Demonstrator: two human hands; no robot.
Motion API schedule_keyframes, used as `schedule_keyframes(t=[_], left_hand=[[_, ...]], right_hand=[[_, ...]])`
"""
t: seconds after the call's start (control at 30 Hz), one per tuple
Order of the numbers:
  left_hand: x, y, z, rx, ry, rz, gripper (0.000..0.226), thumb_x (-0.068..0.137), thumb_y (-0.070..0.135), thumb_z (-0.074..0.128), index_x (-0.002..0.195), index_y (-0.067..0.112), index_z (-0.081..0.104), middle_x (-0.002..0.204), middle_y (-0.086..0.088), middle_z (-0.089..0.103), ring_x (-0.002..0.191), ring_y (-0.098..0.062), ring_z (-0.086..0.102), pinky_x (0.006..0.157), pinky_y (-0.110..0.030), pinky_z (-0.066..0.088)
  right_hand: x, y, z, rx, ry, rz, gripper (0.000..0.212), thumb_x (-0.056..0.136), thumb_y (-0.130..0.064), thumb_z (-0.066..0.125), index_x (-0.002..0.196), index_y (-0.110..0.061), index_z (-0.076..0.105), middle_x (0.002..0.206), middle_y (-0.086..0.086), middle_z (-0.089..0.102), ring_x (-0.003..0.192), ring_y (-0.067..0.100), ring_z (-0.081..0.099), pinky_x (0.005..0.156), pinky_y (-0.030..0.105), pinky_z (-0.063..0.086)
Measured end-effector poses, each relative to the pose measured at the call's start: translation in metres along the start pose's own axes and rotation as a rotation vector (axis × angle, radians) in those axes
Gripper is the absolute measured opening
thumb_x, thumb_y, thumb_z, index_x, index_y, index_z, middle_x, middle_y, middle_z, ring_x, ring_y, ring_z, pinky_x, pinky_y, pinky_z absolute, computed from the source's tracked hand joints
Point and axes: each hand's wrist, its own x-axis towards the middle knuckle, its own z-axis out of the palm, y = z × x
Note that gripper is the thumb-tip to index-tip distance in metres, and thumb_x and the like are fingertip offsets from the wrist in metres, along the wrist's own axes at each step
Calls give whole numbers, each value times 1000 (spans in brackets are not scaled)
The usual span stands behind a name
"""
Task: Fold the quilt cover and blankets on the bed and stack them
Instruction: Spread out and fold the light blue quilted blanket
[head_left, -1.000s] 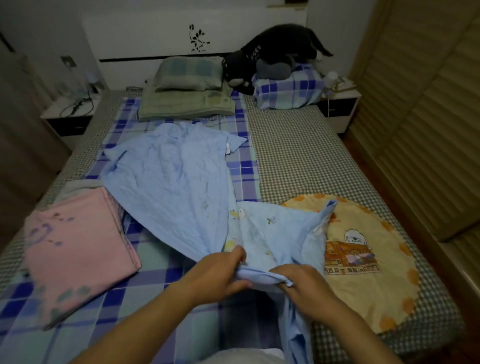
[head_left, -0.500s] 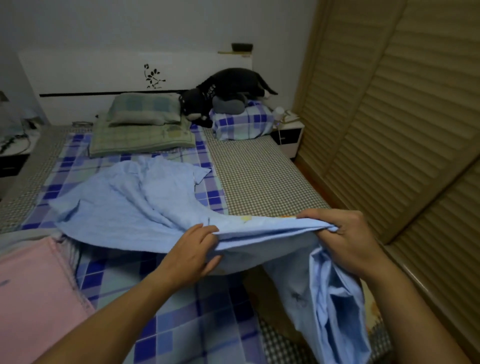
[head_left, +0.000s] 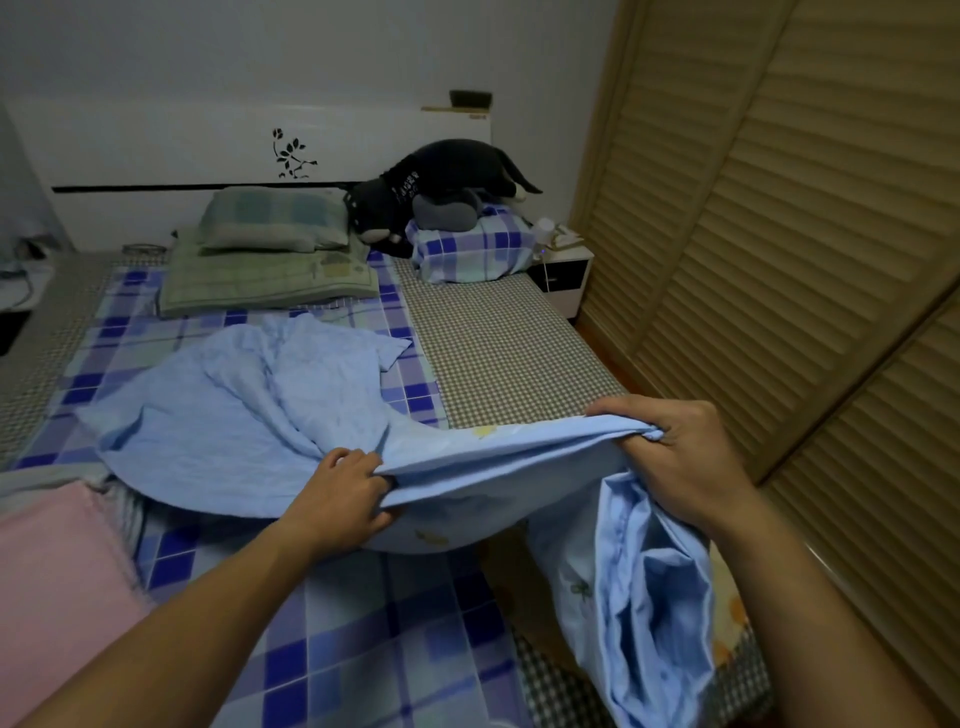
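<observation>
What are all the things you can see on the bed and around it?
quilt cover: one, light blue, spread mid-bed, near edge lifted
pink blanket: one, pink, folded, left near corner
pillows: two, green check, stacked at the headboard
plaid pillow: one, blue and white, head of bed, right
plush toy: one, black, lying on the plaid pillow
headboard: one, white, flower motif
nightstand: one, white, right of bed
wardrobe doors: tan, slatted, right side
left hand: grips the cover's edge
right hand: grips the cover's edge
</observation>
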Motion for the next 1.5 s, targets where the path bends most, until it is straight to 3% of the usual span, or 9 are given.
schedule_keyframes(t=[0.3, 0.4, 0.63, 0.77, 0.93, 1.1, 1.2, 1.37, 1.5], left_hand=[[-6, -17, 16, 34, 37, -26, 13, 70, 30, 76, 80, 23, 76, 77, 1, 60, 75, -19, 65, 117, -38, 23], [3, -15, 7, 68, 83, 25, 17, 74, 33, 70, 82, 20, 78, 82, -1, 60, 81, -20, 64, 121, -33, -1], [19, -17, -10, 139, 105, 90, 24, 81, 36, 56, 76, 22, 76, 76, 1, 63, 80, -18, 64, 119, -42, 12], [-1, -46, -21, -39, 141, 23, 31, 89, 30, 44, 71, 22, 69, 73, 1, 63, 76, -19, 62, 111, -35, 28], [-46, -85, -104, -681, 392, -343, 39, 84, 40, 36, 68, 14, 61, 68, -1, 60, 63, -16, 56, 59, -30, 42], [-83, -98, -136, -870, 345, -452, 28, 76, 43, 48, 71, 25, 70, 68, 16, 68, 72, 4, 60, 68, -5, 40], [-99, -144, -97, -510, 222, -577, 43, 90, 26, 43, 94, -5, 72, 92, -16, 71, 88, -34, 67, 83, -34, 51], [-123, -161, -57, -425, -31, -874, 27, 96, 38, 54, 91, 17, 69, 97, -10, 72, 91, -27, 66, 84, -41, 50], [-149, -101, -37, -585, 143, -768, 15, 94, 37, 64, 96, 26, 53, 81, -3, 66, 77, -27, 62, 74, -40, 46]], right_hand=[[21, -11, -19, 172, 347, 161, 49, 81, 13, 50, 81, -30, 73, 84, -16, 74, 81, 2, 67, 70, 9, 48], [52, -29, -46, 250, 573, 122, 41, 78, 7, 49, 76, -26, 72, 72, -17, 70, 72, 0, 63, 68, 14, 48], [130, -26, -121, 264, 1043, 119, 34, 64, -11, 42, 62, -30, 70, 58, -16, 62, 62, 0, 59, 69, 30, 52], [171, 8, -123, -112, 805, 351, 35, 78, -19, 46, 97, -17, 75, 93, 5, 73, 82, 14, 65, 73, 29, 47], [189, 54, -105, -459, 503, 478, 30, 89, -20, 45, 109, -14, 66, 112, 18, 68, 103, 41, 63, 83, 38, 48], [198, 82, -80, -597, 16, 433, 27, 99, -26, 52, 105, -6, 69, 117, 25, 66, 107, 40, 62, 81, 37, 46], [195, 85, -62, -538, -132, 408, 29, 96, -37, 58, 93, -10, 71, 105, 17, 71, 98, 31, 64, 78, 35, 47], [165, 81, -53, -24, -558, 598, 28, 93, -35, 66, 100, -9, 74, 98, 16, 75, 93, 31, 72, 87, 44, 55], [111, 130, -26, -429, -454, 499, 34, 89, -47, 65, 85, -14, 73, 88, 14, 74, 89, 34, 69, 76, 38, 53]])
